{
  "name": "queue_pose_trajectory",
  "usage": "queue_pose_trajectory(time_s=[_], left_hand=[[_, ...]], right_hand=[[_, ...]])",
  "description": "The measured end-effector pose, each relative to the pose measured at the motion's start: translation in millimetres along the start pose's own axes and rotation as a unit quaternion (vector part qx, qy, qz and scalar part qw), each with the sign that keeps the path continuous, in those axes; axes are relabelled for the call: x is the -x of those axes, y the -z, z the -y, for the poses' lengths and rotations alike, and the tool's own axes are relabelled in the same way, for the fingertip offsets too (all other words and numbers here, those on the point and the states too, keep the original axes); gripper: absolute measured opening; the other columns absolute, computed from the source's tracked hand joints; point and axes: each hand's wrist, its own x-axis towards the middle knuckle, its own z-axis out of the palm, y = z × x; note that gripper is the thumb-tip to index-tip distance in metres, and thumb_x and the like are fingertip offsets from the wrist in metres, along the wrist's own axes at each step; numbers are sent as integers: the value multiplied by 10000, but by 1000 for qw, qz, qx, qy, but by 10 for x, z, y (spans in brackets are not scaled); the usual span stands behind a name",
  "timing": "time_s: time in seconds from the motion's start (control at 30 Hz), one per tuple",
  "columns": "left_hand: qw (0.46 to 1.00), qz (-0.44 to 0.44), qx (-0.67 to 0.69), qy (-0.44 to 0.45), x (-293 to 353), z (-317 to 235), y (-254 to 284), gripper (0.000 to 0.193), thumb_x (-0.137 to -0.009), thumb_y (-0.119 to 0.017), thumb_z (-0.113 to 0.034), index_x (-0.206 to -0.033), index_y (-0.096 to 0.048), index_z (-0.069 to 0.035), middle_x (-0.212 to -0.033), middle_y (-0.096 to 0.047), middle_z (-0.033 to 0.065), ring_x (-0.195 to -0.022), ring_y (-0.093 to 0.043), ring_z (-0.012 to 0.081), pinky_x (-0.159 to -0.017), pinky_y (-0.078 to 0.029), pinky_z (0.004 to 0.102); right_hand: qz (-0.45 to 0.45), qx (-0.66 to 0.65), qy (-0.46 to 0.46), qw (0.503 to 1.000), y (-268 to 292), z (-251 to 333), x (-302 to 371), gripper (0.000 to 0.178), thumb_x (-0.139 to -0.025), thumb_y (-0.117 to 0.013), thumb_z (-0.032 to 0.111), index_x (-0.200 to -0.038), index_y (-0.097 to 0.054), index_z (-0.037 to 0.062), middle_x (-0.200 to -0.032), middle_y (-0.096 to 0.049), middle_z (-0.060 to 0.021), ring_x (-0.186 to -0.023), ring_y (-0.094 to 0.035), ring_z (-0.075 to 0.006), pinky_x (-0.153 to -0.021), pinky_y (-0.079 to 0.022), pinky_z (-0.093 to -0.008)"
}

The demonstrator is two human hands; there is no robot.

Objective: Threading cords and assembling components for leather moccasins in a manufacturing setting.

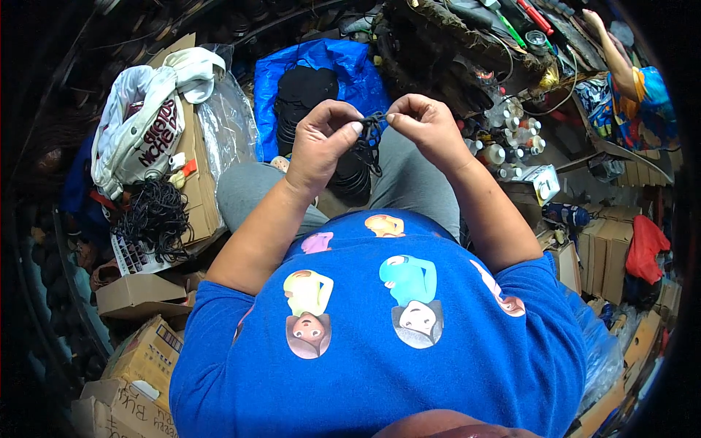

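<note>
A small looped bunch of black cord (374,133) hangs between my two hands, in front of my lap. My left hand (326,142) pinches it between thumb and forefinger. Close by on the other side, my right hand (425,130) is closed in a pinch on a thin end of the same cord. Beneath them, between my knees, is a stack of flat black rounded pieces (307,86) resembling soles, lying partly on a blue plastic sheet (364,67). The hands and cord cover part of the stack.
At left, a larger tangle of black cord (155,219) lies near a white printed cloth (139,120) and cardboard. White-capped bottles (511,135) crowd the right. Another person's arm (615,55) shows at far right. Cardboard boxes (142,358) stand at lower left.
</note>
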Motion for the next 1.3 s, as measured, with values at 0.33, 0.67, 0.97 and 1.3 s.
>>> queue_pose_trajectory(time_s=[0.33,0.67,0.97,1.3], left_hand=[[999,30,42,16,-5,27,0,151,-797,-582,17,-938,-594,-34,-1024,-592,63,-943,-542,109,-859,-421,253],[993,20,-114,-23,1,107,48,137,-764,-581,28,-886,-598,-31,-970,-561,37,-896,-533,95,-828,-431,255],[998,3,-54,14,145,57,173,110,-776,-591,-11,-885,-598,-25,-795,-575,6,-760,-540,70,-713,-454,233],[851,-15,-470,-234,285,-89,374,101,-704,-661,-160,-786,-656,-103,-760,-639,49,-755,-602,225,-702,-430,356]], right_hand=[[-14,-56,71,996,35,37,32,211,-764,-564,106,-953,-613,25,-908,-564,-54,-890,-511,-112,-770,-399,-249],[120,-310,-80,940,38,-3,24,363,-827,-583,247,-1100,-594,8,-983,-615,-64,-967,-528,-136,-869,-391,-288],[137,-109,-67,982,-170,12,-37,194,-794,-653,147,-878,-654,-27,-778,-622,-34,-739,-548,-97,-701,-427,-227],[160,-54,-69,983,-390,-33,-110,166,-821,-633,129,-880,-644,-26,-745,-617,-28,-692,-546,-88,-665,-424,-215]])
